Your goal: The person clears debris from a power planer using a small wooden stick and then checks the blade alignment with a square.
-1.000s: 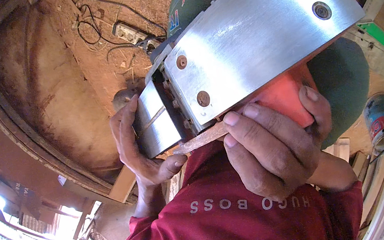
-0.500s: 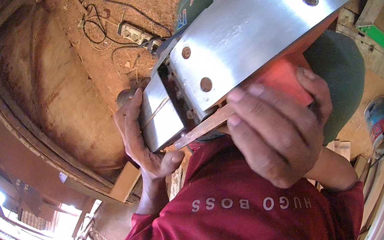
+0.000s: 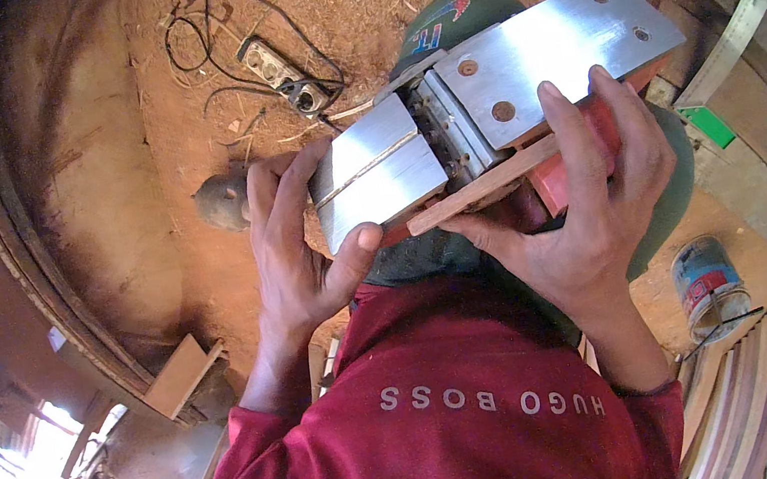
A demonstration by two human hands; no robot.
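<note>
Held sole-up at centre: planer, long axis running from 8 to 2 o'clock. Left hand wrapped round the 8 o'clock end, thumb pressed on the front plate; right hand nearer the middle, fingers curled over the red body, pinching a wood strip against the sole's edge. Beyond, at 11 o'clock on the dirt floor, a power strip.

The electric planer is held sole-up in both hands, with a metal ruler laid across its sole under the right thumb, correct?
Not quite: what lies across the electric planer is a thin wooden strip, not a metal ruler, as the head view shows. Left hand and right hand do hold it sole-up.
</note>
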